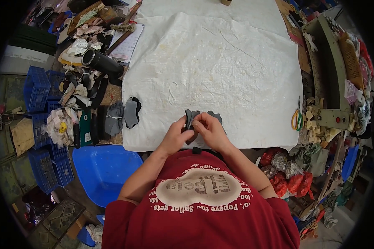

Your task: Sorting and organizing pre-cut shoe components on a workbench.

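Near the front edge of the white-sheeted table, both my hands are closed on a small grey cut piece (190, 118) that looks like fabric or leather. My left hand (175, 136) grips its left side with the thumb laid across. My right hand (213, 130) pinches its upper right part, and its fingertips almost meet the left thumb. Behind the right hand, more grey pieces (216, 117) lie on the sheet, partly hidden. To the left, a small stack of grey and black pieces (132, 113) sits at the sheet's edge, beside a tied grey bundle (113, 119).
The white sheet (237, 83) carries loose threads (172, 93). Scissors (297, 118) with yellow-green handles lie at its right edge. A black cylinder (102, 62) and scraps crowd the left. A blue plastic chair (104, 172) stands below left; red bags (293, 184) lie below right.
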The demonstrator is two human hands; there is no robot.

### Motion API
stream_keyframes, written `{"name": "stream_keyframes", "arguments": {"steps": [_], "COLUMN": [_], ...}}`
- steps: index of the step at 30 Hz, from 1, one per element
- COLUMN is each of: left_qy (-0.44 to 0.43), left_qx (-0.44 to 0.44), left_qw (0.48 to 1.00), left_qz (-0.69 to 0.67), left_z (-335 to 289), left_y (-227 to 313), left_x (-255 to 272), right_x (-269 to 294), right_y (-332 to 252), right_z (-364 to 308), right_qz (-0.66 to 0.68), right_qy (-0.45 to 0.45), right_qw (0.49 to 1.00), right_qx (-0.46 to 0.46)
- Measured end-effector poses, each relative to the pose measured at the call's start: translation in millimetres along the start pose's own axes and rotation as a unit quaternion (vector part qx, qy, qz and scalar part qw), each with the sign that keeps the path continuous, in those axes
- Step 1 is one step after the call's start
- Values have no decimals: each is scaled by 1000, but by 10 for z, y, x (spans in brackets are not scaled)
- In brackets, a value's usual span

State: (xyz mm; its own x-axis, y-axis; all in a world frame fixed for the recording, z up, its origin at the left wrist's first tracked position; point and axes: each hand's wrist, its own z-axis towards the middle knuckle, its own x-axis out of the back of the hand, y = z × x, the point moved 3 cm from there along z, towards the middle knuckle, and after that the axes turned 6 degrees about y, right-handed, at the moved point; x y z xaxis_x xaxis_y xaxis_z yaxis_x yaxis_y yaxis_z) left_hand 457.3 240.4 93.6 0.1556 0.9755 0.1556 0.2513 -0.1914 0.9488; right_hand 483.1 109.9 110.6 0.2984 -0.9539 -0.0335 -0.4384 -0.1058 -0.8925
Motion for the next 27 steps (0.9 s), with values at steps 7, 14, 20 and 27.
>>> {"name": "stream_keyframes", "arguments": {"steps": [7, 14, 20, 27], "left_qy": [98, 154, 146, 6], "left_qx": [178, 240, 108, 175], "left_qw": [905, 865, 891, 959], "left_qz": [-373, -412, -416, -225], "left_z": [88, 274, 436, 263], "left_y": [-108, -329, -195, -344], "left_x": [-159, -25, 372, -576], "right_x": [-48, 105, 1387, 1844], "right_y": [-29, -233, 955, 1839], "right_z": [-105, -430, -1043, -1435], "right_qz": [-210, -200, -231, -469], "right_qy": [33, -51, 68, 68], "right_qw": [963, 906, 968, 879], "right_qx": [165, 371, -77, -55]}}
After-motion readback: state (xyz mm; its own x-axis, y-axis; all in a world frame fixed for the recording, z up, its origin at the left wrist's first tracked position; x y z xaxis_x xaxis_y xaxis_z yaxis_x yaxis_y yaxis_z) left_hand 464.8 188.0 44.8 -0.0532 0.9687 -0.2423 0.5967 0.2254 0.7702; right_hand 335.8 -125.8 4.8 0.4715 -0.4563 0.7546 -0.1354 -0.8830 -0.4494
